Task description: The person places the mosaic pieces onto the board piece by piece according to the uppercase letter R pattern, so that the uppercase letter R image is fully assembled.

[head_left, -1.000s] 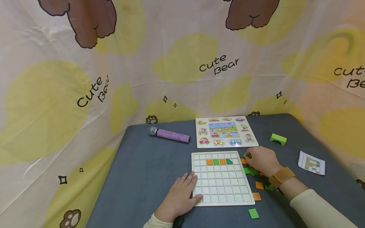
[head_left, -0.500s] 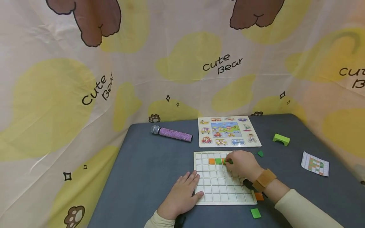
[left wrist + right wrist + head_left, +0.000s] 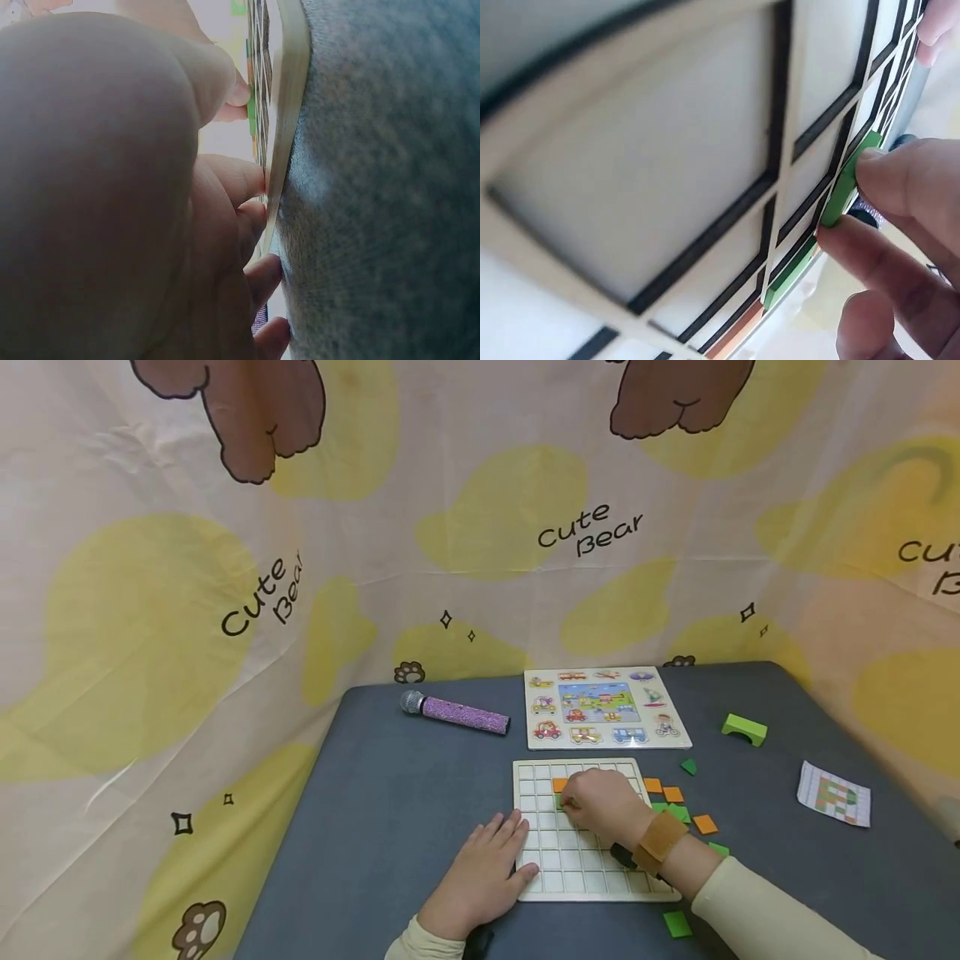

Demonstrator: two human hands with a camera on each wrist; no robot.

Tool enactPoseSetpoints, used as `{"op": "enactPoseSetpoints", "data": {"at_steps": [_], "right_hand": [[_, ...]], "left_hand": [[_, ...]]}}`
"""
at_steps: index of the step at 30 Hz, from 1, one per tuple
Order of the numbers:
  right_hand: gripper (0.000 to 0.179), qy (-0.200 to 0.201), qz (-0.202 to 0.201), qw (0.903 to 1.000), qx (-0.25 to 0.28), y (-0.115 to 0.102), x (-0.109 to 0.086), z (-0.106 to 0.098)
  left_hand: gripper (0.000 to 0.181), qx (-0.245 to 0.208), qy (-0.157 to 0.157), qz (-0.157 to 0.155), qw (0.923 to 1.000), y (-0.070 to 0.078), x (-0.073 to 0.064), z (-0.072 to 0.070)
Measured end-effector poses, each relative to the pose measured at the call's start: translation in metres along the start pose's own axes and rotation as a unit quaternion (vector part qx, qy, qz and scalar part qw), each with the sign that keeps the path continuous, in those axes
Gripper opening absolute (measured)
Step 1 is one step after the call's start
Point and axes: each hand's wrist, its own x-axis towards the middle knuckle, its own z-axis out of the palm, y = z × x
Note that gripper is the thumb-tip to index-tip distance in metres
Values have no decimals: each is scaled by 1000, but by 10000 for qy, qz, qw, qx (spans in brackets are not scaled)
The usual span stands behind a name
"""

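A white wooden grid board (image 3: pixel 585 883) lies on the dark grey table. My left hand (image 3: pixel 480 878) rests flat along its left edge with fingers extended; in the left wrist view the fingertips (image 3: pixel 262 281) reach its side. My right hand (image 3: pixel 609 803) is over the upper part of the board, pinching a green square tile (image 3: pixel 849 180) between thumb and index finger. That tile stands tilted at a cell just below an orange tile (image 3: pixel 559 785) in its row. Beyond the held tile, another green tile (image 3: pixel 791 274) sits in a cell; the right hand covers most of that row in the head view.
Loose orange tiles (image 3: pixel 705 824) and green tiles (image 3: pixel 677 924) lie right of the board. Behind it is a picture puzzle board (image 3: pixel 607 739), with a purple glitter microphone (image 3: pixel 465 716) to its left. A green arch block (image 3: pixel 745 727) and a pattern card (image 3: pixel 834 795) lie farther right.
My right hand has moved left from the loose tiles onto the board, carrying a green tile to the left part of the grid. The left hand stays at the board's edge.
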Motion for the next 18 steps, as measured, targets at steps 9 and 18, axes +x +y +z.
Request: {"op": "enactPoseSetpoints", "data": {"at_steps": [9, 18], "right_hand": [[6, 32, 7, 9999, 156, 3, -2, -1], [11, -154, 439, 9984, 332, 11, -10, -8]], "left_hand": [[69, -58, -47, -9, 10000, 1, 0, -2], [68, -158, -114, -71, 9998, 1, 2, -1]]}}
